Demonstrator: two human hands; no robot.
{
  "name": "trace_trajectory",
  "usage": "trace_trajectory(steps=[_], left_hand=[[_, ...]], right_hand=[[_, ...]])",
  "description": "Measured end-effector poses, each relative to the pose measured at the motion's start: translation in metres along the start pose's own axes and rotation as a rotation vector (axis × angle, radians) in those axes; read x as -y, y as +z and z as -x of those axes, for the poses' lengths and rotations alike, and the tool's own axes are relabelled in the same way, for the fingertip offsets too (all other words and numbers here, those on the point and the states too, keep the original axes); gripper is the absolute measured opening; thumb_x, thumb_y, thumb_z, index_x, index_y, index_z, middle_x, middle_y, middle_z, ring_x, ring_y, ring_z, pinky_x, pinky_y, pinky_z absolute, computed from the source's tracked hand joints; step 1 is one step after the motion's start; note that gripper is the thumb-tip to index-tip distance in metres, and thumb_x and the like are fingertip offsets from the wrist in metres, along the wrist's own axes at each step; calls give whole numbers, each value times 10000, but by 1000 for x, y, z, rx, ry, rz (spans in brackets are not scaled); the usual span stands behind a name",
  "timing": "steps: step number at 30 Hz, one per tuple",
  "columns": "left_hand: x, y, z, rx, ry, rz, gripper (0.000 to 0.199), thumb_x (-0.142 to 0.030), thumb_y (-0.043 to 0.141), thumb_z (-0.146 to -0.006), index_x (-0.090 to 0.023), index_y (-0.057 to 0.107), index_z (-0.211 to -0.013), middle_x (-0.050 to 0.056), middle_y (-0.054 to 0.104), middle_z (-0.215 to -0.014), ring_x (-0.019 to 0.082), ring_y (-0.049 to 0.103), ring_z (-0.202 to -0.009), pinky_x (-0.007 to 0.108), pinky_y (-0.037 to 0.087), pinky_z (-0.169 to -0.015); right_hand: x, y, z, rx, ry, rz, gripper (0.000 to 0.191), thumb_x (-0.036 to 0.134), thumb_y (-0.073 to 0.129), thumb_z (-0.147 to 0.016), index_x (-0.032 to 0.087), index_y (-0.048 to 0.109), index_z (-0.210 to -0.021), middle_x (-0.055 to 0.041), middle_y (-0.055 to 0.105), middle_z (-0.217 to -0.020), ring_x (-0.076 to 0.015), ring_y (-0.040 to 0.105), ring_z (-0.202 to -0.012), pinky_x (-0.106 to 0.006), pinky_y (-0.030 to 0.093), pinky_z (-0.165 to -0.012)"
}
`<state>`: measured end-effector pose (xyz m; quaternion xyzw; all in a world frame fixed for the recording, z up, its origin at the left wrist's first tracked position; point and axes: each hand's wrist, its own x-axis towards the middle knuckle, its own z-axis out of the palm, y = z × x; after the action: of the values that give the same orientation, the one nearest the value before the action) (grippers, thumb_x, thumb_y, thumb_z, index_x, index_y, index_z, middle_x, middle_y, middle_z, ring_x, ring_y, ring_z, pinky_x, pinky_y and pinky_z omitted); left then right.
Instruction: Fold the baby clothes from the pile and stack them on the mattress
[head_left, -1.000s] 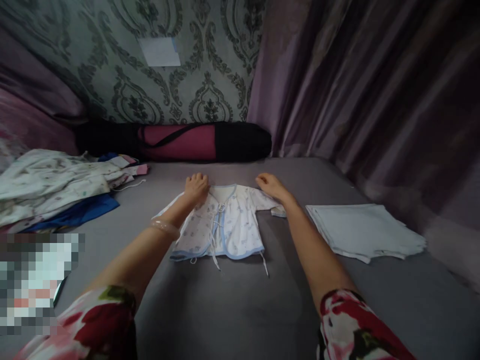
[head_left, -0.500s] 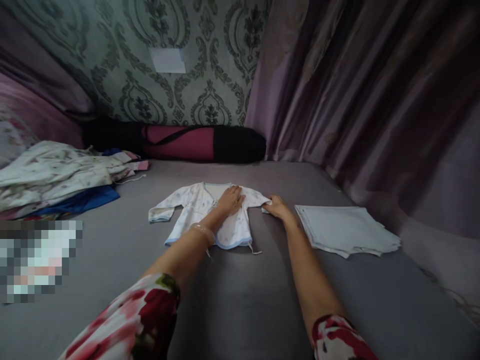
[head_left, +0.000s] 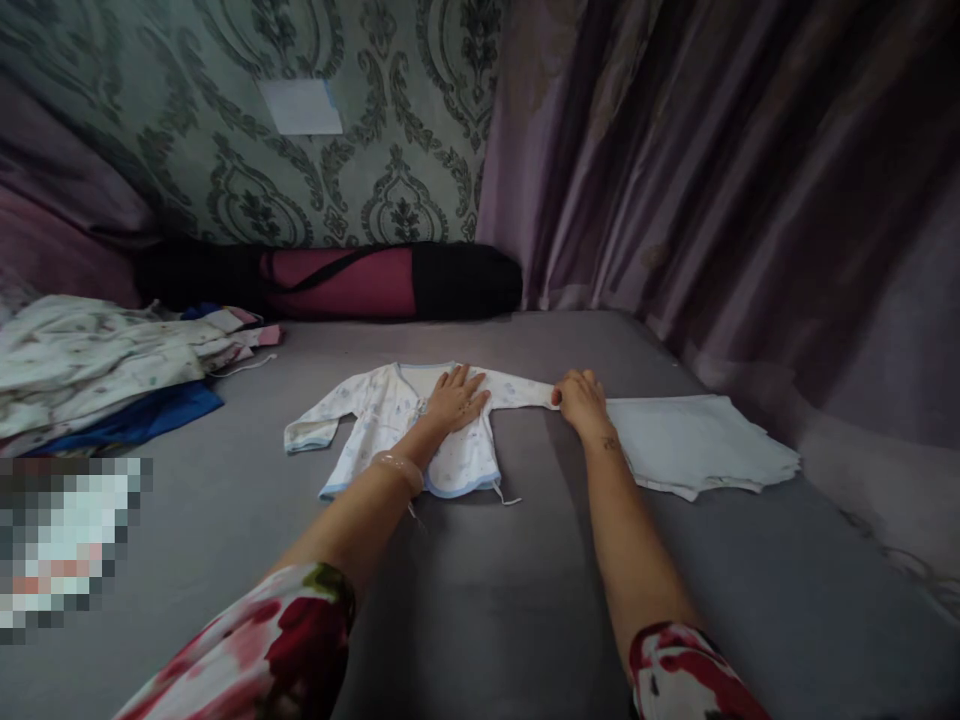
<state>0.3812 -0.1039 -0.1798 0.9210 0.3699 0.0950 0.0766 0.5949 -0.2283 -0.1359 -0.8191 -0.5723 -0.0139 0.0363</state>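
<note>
A small white baby shirt [head_left: 386,420] with blue edging and a faint print lies spread on the grey sheet. My left hand [head_left: 456,397] rests flat on its chest, fingers spread. At the right cuff, my right hand [head_left: 581,402] is closed on the end of the sleeve, which is pulled out straight to the side. The other sleeve bends down toward the left. Thin ties hang from the hem, and part of the shirt front is hidden under my left hand and forearm.
Right of my right hand lies a stack of folded white cloths [head_left: 697,440]. A heap of printed clothes [head_left: 112,350] with a blue piece [head_left: 142,415] sits at the left. Along the wall lies a black and maroon long bag [head_left: 345,282]. Purple curtains [head_left: 675,150] hang at the right.
My right hand has moved to the right with the cuff, and the sleeve is now stretched longer and straighter. My left hand stays on the chest. The view has shifted slightly.
</note>
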Motion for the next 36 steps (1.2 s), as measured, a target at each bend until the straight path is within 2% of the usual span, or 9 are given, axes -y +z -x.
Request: trace_trajectory(steps=[2,7,12,16,21,24,26,30,36], left_hand=[[1,0,0,-10,1,12,531,-484,353,-958,-229,427,-1419,130,342,-1527,289,279,-1419,474,210,-1146],[1,-2,1,-22,2,43,506,-467,402,-945,-229,470,-1386,143,350,-1516,287,300,-1407,465,217,-1145],[-2,-4,2,-14,2,45,501,-457,400,-949,-237,462,-1396,143,344,-1515,282,285,-1414,463,209,-1148],[-2,-4,2,-31,6,41,501,-456,404,-948,-239,464,-1395,140,341,-1516,285,299,-1406,467,213,-1146],[-1,-2,2,-39,22,17,504,-458,397,-947,-237,458,-1395,114,360,-1516,288,324,-1389,470,224,-1142],[0,-1,2,-19,26,17,522,-459,369,-954,-239,425,-1424,82,335,-1541,305,279,-1414,480,209,-1150],[-1,-2,2,9,21,17,541,-464,344,-960,-235,394,-1447,68,314,-1553,314,246,-1428,489,194,-1155],[-2,-3,2,46,7,-10,558,-481,312,-963,-237,370,-1462,50,300,-1560,305,233,-1436,477,181,-1164],[-3,-2,2,41,2,-26,567,-486,297,-961,-231,370,-1462,46,299,-1561,294,238,-1436,470,182,-1165]], right_hand=[[5,-5,-2,-8,33,6,320,114,418,-895,193,726,-862,-138,630,-1083,-306,491,-1099,-386,356,-889],[22,-1,-8,-126,247,-76,357,207,362,-941,128,651,-1135,-191,643,-1120,-298,578,-1063,-370,426,-852],[20,13,-10,4,440,-189,414,402,423,-926,103,666,-1080,-244,655,-1101,-349,618,-1045,-408,468,-806],[11,17,-19,-21,406,-366,337,384,486,-885,168,637,-1094,-160,684,-1056,-288,640,-982,-353,469,-781],[6,26,-31,-172,371,-672,362,431,509,-852,176,618,-1084,-66,686,-884,-206,633,-807,-270,470,-685],[5,32,-35,-266,296,-796,333,329,463,-857,162,633,-1090,-52,686,-882,-176,624,-785,-239,467,-670],[5,35,-35,-296,212,-825,324,241,423,-857,144,659,-1057,-66,697,-947,-170,630,-844,-240,473,-732],[4,40,-25,-321,146,-620,387,103,359,-863,124,684,-1072,-105,686,-1106,-188,603,-1025,-289,433,-915],[17,31,-8,-214,193,-148,398,41,415,-853,131,672,-1143,-154,581,-1307,-285,496,-1196,-412,363,-998]])
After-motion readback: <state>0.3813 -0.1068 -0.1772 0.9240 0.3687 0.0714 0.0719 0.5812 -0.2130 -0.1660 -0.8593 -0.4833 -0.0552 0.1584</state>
